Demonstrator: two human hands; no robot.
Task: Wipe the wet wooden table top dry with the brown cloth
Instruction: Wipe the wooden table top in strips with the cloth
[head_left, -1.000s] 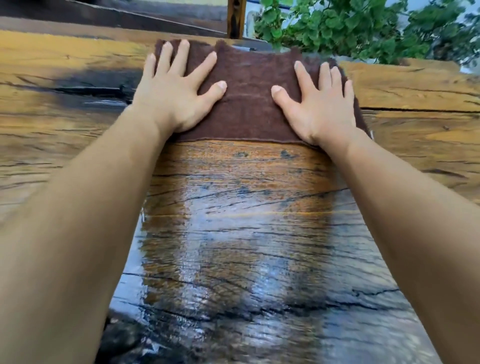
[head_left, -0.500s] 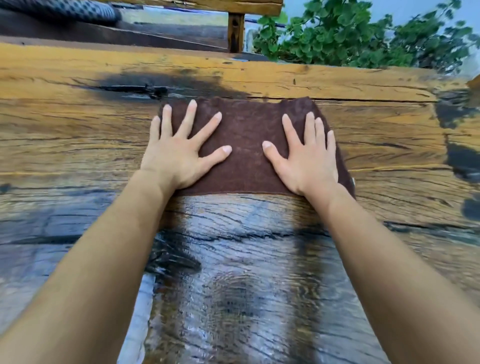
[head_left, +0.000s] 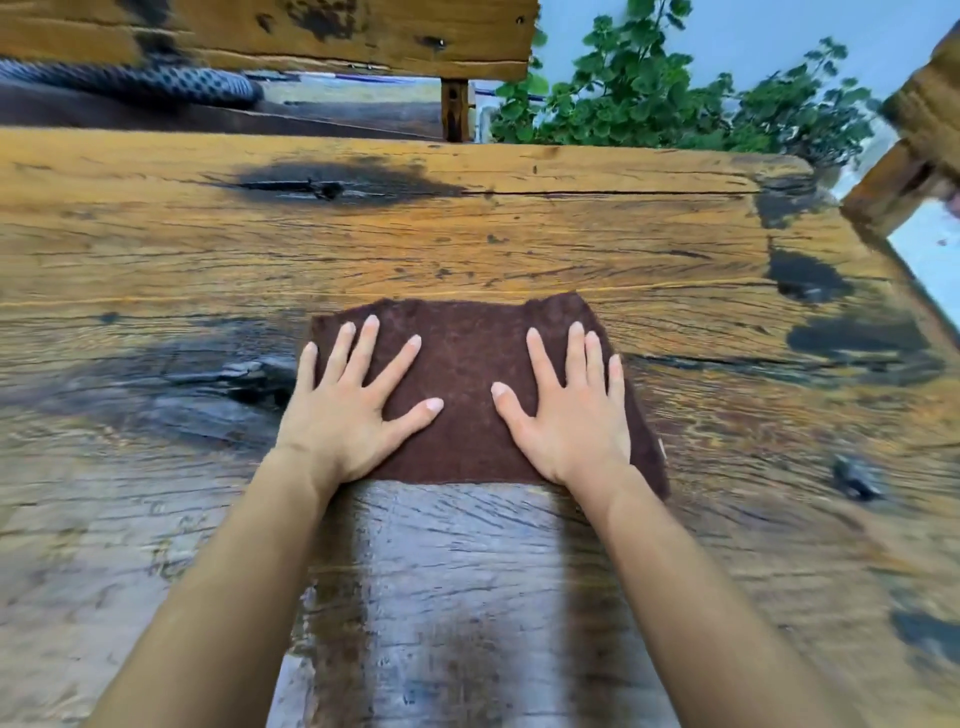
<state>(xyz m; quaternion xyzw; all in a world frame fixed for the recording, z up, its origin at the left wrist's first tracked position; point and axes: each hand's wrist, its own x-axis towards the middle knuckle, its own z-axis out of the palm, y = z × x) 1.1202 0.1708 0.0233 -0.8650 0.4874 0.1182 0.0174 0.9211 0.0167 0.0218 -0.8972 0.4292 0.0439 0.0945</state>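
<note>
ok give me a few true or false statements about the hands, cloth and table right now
1. The left hand and right hand lie flat on the brown cloth, fingers straight. True.
2. The cloth is bunched into a ball. False: it lies spread flat.
3. The cloth hangs over the far edge. False: it lies wholly on the table top, with bare wood beyond it.
4. The wood just nearer than the cloth looks glossy and wet. True.
5. A green plant shows beyond the table. True.
</note>
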